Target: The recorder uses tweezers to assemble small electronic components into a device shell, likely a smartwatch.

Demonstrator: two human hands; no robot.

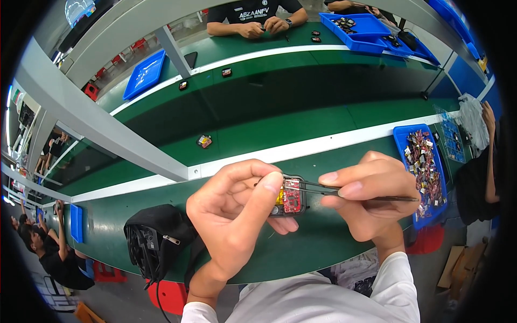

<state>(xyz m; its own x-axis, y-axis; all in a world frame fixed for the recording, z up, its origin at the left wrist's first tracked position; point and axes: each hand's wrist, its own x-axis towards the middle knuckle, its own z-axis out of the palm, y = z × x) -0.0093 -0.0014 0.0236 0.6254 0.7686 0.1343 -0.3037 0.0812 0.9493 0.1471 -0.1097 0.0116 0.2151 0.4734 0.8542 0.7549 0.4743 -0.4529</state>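
Observation:
My left hand [237,207] is closed on a small black plastic case [303,200], thumb on its near face and fingers behind. Inside the case sit a red circuit board [292,197] and a piece of yellow tape or film beside it. Between the thumb and fingers of my right hand [371,191] is a pair of dark tweezers [377,198]. Their tips reach left over the top part of the case, close to my left thumb. Whether the tips grip anything is too small to tell.
A blue tray [397,141] of small red boards with wires stands at right. Left of my hands lies a black bag [156,234] with cables. On the green belt beyond the white rail rests another small device [204,141]. A grey post [107,113] slants across the left. A person [256,19] works opposite.

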